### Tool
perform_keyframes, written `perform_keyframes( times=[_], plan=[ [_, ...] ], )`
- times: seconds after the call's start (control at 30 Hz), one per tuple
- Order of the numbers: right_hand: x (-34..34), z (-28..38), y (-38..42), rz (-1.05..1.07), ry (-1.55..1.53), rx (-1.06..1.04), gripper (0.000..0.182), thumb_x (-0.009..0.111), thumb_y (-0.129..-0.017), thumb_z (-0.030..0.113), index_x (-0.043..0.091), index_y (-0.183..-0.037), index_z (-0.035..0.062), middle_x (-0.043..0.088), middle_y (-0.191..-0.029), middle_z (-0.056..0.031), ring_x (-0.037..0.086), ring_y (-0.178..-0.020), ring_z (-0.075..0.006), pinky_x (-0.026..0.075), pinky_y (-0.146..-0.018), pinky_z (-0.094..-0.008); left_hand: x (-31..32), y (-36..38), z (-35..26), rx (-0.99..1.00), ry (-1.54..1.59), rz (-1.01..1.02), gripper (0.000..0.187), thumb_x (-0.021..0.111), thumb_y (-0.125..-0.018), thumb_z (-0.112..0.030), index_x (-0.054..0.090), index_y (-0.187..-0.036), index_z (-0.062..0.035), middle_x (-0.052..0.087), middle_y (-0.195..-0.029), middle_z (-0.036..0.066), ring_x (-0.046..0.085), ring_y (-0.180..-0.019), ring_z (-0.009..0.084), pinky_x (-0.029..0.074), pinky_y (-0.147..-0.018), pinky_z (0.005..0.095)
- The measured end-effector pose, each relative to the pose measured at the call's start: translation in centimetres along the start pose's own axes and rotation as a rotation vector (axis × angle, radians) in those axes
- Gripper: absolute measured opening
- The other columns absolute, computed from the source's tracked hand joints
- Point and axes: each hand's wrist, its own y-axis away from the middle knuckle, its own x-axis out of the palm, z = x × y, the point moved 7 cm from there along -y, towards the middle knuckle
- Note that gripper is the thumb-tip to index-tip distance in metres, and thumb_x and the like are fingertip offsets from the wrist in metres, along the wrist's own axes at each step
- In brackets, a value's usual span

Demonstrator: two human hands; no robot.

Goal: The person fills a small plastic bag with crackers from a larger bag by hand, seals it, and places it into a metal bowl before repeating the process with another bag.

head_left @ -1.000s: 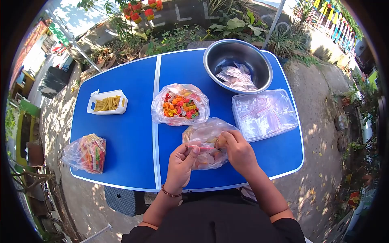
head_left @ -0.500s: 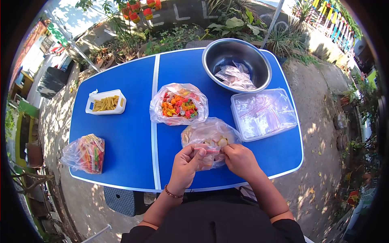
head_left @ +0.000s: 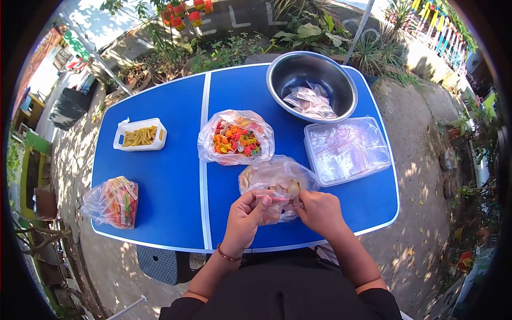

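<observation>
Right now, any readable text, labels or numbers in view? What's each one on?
"E L L": white marks on the dark wall behind the plants, partly hidden by leaves, so the reading is unsure.
Colourful signboard at far left: too blurred to read.
Small zip bag pinched by the left hand and right hand: no print visible.

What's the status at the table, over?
Left hand and right hand pinch a small zip bag. Big bag of pale crackers right behind. Nothing blocking.
</observation>
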Motion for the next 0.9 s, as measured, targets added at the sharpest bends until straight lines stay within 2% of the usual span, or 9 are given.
perform_keyframes(
  times=[0.2,0.4,0.5,0.6,0.7,0.8,0.9],
  plan=[
    [1.1,-0.2,0.4,-0.115,-0.034,-0.061,0.025,0.079,-0.073,0.015,0.061,-0.087,0.0053,0.068,-0.082,-0.0135,0.068,-0.08,-0.0341,0.055,-0.071,-0.0443,-0.1,0.0,0.1,-0.005,-0.004,-0.012,0.03,0.063,-0.102,-0.024,0.062,-0.119,0.001,0.072,-0.113,0.012,0.071,-0.097,0.0146,0.062,-0.079,0.0303],
    [1.5,-0.9,0.2,-0.094,-0.033,-0.029,0.019,0.073,-0.075,0.008,0.061,-0.088,0.0024,0.07,-0.085,-0.0151,0.069,-0.079,-0.036,0.055,-0.072,-0.0459,0.2,0.1,0.0,0.002,-0.015,-0.015,0.03,0.064,-0.101,-0.024,0.063,-0.118,0.0011,0.072,-0.111,0.012,0.071,-0.096,0.0134,0.062,-0.078,0.0295],
    [0.4,-1.3,0.1,-0.074,-0.155,0.036,0.02,0.073,-0.077,0.006,0.064,-0.094,0.0004,0.072,-0.09,-0.0163,0.072,-0.079,-0.0323,0.057,-0.07,-0.0409,0.2,0.2,0.0,-0.003,-0.015,-0.024,0.03,0.065,-0.1,-0.023,0.064,-0.117,0.001,0.072,-0.111,0.012,0.071,-0.096,0.0131,0.062,-0.078,0.0293],
    [-1.6,-0.8,0.1,-0.149,-0.477,0.025,0.02,0.073,-0.082,0.003,0.066,-0.101,-0.0009,0.074,-0.091,-0.0131,0.073,-0.076,-0.0216,0.056,-0.068,-0.0319,0.3,0.3,-0.1,0.001,-0.038,-0.015,0.03,0.068,-0.099,-0.021,0.064,-0.117,0.0017,0.073,-0.111,0.013,0.071,-0.096,0.013,0.062,-0.078,0.0287],
    [-3.3,-0.3,0.3,-0.27,-0.797,-0.038,0.022,0.073,-0.086,0.0,0.067,-0.106,-0.0013,0.073,-0.09,-0.0085,0.07,-0.078,-0.012,0.054,-0.07,-0.0248,0.6,0.3,-0.4,0.049,-0.095,0.003,0.03,0.07,-0.097,-0.018,0.065,-0.118,0.0032,0.073,-0.11,0.013,0.071,-0.097,0.0132,0.061,-0.079,0.028],
    [-3.7,0.2,0.5,-0.355,-1.05,-0.129,0.016,0.073,-0.087,-0.001,0.069,-0.102,-0.0015,0.071,-0.093,-0.0072,0.068,-0.084,-0.0105,0.052,-0.075,-0.023,0.8,0.4,-0.4,0.04,-0.138,0.01,0.031,0.072,-0.095,-0.015,0.066,-0.117,0.0048,0.073,-0.109,0.015,0.071,-0.097,0.0145,0.061,-0.079,0.0277],
    [-4.2,0.9,0.6,-0.367,-1.094,-0.107,0.014,0.075,-0.084,-0.002,0.071,-0.097,-0.0009,0.071,-0.094,-0.0081,0.066,-0.086,-0.0117,0.05,-0.08,-0.0241,1.3,0.7,-0.5,-0.005,-0.148,0.012,0.031,0.074,-0.093,-0.013,0.066,-0.117,0.0056,0.073,-0.107,0.016,0.072,-0.096,0.0159,0.061,-0.079,0.0278]
  ],
)
